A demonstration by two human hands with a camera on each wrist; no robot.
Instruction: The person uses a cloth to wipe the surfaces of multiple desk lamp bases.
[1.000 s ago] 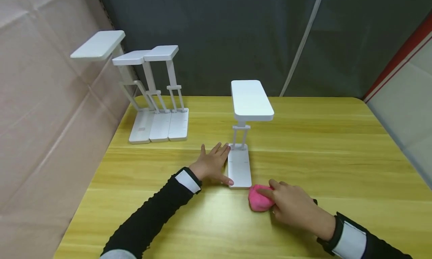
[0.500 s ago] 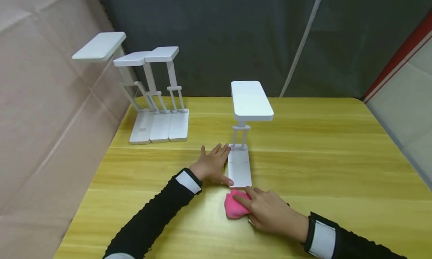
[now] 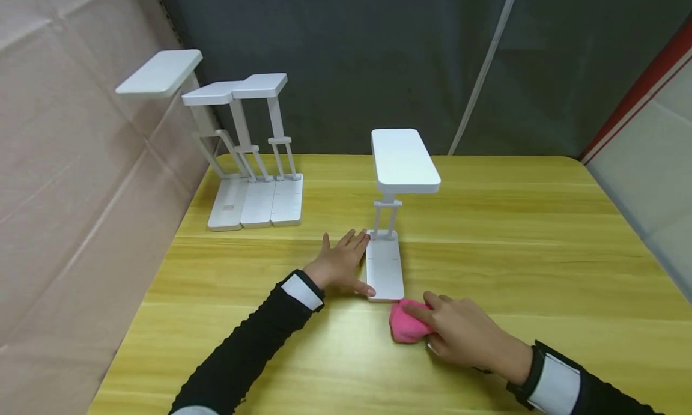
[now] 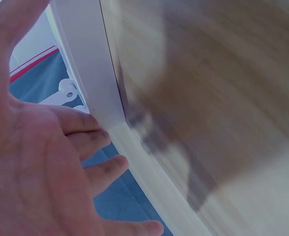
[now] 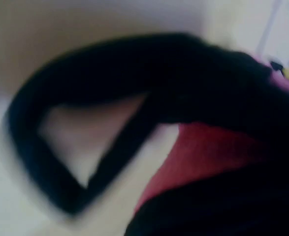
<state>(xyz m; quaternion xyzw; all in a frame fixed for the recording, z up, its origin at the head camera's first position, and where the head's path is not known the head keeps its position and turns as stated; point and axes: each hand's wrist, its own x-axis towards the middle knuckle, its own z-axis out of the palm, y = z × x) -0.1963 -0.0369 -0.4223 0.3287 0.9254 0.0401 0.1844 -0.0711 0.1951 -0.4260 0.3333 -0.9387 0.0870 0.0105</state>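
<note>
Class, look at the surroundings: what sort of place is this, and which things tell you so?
Probably a small screened-off work booth: a wood-grain table stands against a dark sheet at the back, with a pale, creased sheet along the left side.

A yellow wood-grain table (image 3: pixel 540 247) carries three white stands (image 3: pixel 256 205) side by side, a fourth stand (image 3: pixel 405 163) apart and a pink cloth (image 3: pixel 406 324).

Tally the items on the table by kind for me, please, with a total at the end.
White folding stands: 4 (3 grouped at the back left, 1 at the left hand)
Pink cloth: 1 (in the right hand)
Total: 5
</note>
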